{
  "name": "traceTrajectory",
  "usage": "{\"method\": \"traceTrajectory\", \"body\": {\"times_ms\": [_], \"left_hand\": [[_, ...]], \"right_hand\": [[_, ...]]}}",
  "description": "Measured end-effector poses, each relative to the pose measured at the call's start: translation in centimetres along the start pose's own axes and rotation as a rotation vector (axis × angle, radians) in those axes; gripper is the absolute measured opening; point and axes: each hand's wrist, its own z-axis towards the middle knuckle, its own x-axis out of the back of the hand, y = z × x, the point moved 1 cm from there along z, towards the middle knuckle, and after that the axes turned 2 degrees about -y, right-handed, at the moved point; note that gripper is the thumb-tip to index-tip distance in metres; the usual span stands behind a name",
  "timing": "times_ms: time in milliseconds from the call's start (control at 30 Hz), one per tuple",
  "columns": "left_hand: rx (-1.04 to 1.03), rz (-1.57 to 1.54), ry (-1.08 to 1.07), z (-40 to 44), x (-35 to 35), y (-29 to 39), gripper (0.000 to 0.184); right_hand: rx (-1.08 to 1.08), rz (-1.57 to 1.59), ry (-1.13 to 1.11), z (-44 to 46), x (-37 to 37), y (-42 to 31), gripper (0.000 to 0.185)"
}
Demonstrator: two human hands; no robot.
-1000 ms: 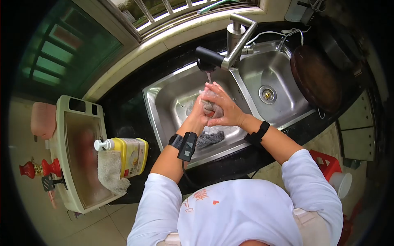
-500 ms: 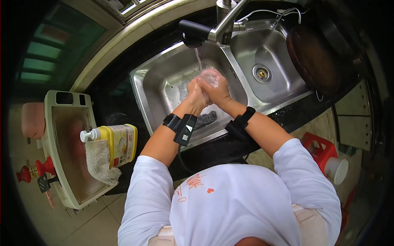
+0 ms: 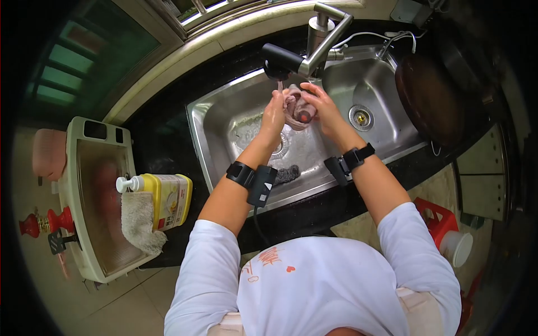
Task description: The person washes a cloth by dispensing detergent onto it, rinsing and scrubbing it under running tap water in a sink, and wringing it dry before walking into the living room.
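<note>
Between my two hands hangs a wet, pinkish cloth (image 3: 295, 121), crumpled, with a dark patch and an orange-red spot on its right part. My left hand (image 3: 273, 116) pinches its left edge right beside the thin stream of water. On the other side my right hand (image 3: 326, 110) has its thumb and fingers around the cloth's right edge. The black spout of the faucet (image 3: 278, 61) is just above, running. Beneath is the left basin of the steel sink (image 3: 216, 120), its drain partly hidden by my left hand. A dark grey scrubber (image 3: 287, 174) lies at the basin's near side.
The right basin (image 3: 386, 92) has a drain strainer. A large round brown board or lid (image 3: 426, 101) leans at its right. Left of the sink are a yellow pump bottle (image 3: 174, 199), a grey rag (image 3: 138, 221) and a beige rack (image 3: 78, 207). A red crate (image 3: 431, 215) stands lower right.
My hands were pressed together around a wet bundle under the water. Now they are apart, and the cloth is spread partly open between them. The view has shifted slightly.
</note>
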Motion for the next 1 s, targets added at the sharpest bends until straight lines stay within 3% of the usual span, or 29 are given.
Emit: {"method": "traceTrajectory", "body": {"times_ms": [33, 67, 133, 200, 300, 367, 400, 500, 567, 600, 667, 700, 767, 800, 867, 900, 967, 1000], "left_hand": [[-0.009, -0.146, -0.003, -0.2, -0.2, 0.5, 0.048], [-0.018, -0.292, -0.010, -0.2, -0.4, 1.1, 0.048], [-0.057, -0.288, -0.107, 0.3, 0.2, 1.9, 0.048], [0.056, -0.496, -0.096, 0.2, 0.4, 2.2, 0.047], [0.014, -0.573, -0.125, 0.1, 0.6, 2.3, 0.044], [0.018, -0.565, -0.177, 0.0, 1.0, 2.7, 0.049], [0.014, -0.563, -0.176, -0.3, 1.2, 3.0, 0.049], [0.004, -0.295, -0.083, -0.7, 2.2, 3.7, 0.048], [0.069, 0.072, -0.152, -0.8, 3.5, 3.6, 0.051], [0.068, 0.071, -0.149, -1.0, 3.3, 3.7, 0.051], [0.265, -0.333, -0.187, -1.3, 2.6, 3.6, 0.050], [0.257, -0.519, -0.224, -1.5, 2.0, 4.1, 0.046], [0.258, -0.612, -0.252, -1.7, 1.5, 4.6, 0.043], [0.261, -0.709, -0.277, -1.7, 1.2, 4.7, 0.040], [0.245, -0.723, -0.293, -1.6, 1.2, 4.1, 0.034], [0.184, -0.648, -0.270, -1.3, 1.4, 3.4, 0.032], [0.154, -0.587, -0.236, -1.2, 1.7, 2.8, 0.028], [0.155, -0.593, -0.230, -1.2, 1.8, 2.7, 0.028]], "right_hand": [[0.010, -0.105, -0.072, 0.5, 0.9, 0.6, 0.045], [0.018, -0.108, -0.070, 1.0, 1.5, 1.4, 0.045], [0.317, -0.585, -0.105, 1.7, 1.8, 1.6, 0.058], [0.344, -0.586, -0.178, 1.4, 1.6, 1.9, 0.065], [0.454, -0.707, -0.131, 1.5, 0.7, 2.5, 0.052], [0.119, -0.333, -0.195, 2.3, 0.9, 3.2, 0.033], [0.122, -0.332, -0.198, 2.5, 0.9, 3.1, 0.033], [0.320, -0.203, -0.117, 3.3, 0.8, 1.9, 0.019], [0.308, -0.127, -0.131, 3.7, 0.5, 0.5, 0.017], [0.295, -0.049, -0.140, 3.8, 0.2, -0.2, 0.015], [0.328, -0.082, -0.139, 4.2, -0.1, -0.6, 0.015], [0.365, -0.263, -0.043, 4.3, 0.1, -0.5, 0.018], [0.482, -0.631, 0.214, 5.9, 1.8, 2.1, 0.030], [0.486, -0.633, 0.212, 5.4, 2.1, 2.0, 0.030], [-0.052, -0.359, 0.105, 3.2, 2.1, 2.7, 0.031], [-0.050, -0.368, 0.099, 2.3, 1.7, 2.5, 0.031], [-0.457, 0.060, -0.167, 0.7, 0.5, 2.6, 0.036], [-0.464, 0.056, -0.169, 0.6, 0.3, 2.6, 0.036]]}}
